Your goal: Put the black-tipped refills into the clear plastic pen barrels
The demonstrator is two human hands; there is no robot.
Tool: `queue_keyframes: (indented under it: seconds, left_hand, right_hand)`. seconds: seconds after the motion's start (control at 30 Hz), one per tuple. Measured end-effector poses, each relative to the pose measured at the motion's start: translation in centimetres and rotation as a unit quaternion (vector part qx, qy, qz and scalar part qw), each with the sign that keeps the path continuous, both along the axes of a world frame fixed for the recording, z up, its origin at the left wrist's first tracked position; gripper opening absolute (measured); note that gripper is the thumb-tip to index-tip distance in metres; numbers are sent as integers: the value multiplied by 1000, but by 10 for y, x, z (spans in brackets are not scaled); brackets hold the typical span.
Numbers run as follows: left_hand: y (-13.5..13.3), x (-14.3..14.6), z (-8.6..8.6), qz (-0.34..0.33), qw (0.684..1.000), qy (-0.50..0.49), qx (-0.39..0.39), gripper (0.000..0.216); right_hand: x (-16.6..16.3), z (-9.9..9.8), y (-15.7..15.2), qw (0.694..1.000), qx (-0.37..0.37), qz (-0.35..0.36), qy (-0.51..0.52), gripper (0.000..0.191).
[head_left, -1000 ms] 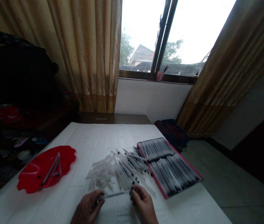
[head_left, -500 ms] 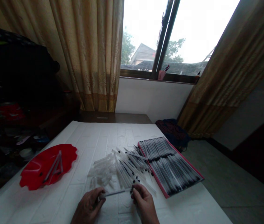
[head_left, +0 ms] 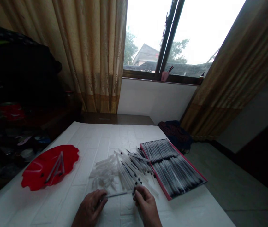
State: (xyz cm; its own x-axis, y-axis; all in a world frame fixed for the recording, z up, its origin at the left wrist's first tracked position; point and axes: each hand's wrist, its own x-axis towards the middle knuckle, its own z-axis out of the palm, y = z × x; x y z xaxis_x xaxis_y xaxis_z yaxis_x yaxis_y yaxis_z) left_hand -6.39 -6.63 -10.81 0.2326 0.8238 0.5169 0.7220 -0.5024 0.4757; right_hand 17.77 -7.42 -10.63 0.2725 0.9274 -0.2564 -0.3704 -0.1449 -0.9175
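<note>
Near the front of the white table, my left hand (head_left: 91,206) pinches one end of a slim pen (head_left: 118,194) with a dark line along it. My right hand (head_left: 146,201) closes thumb and fingers at its other end, beside a dark tip. The pen lies nearly level between them; its ends are partly covered by my fingers. Just beyond my hands is a loose pile of clear pen barrels and dark-tipped pens (head_left: 130,167). Left of that lies a heap of short translucent caps or tubes (head_left: 104,173), too blurred to tell apart.
A red-edged box (head_left: 162,186) packed with rows of pens sits on the right. On the left, a red wavy-rimmed plate (head_left: 33,170) holds a few pens. The white table (head_left: 81,135) ends at the right above a floor. A window and curtains stand behind.
The view has shifted very slightly. Both hands keep hold of the pen in nearly the same place.
</note>
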Motion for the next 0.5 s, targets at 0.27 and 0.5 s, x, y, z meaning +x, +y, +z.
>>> queue_keyframes:
  seconds: [0.27,0.5]
  left_hand:
    - [-2,5,18,-18,998,6,-64,44]
    - [-2,5,19,-18,995,-28,-93,42]
  right_hand:
    - [2,1,1,998,16,-38,52,44]
    - [8,9,6,997,-18,-72,25,44]
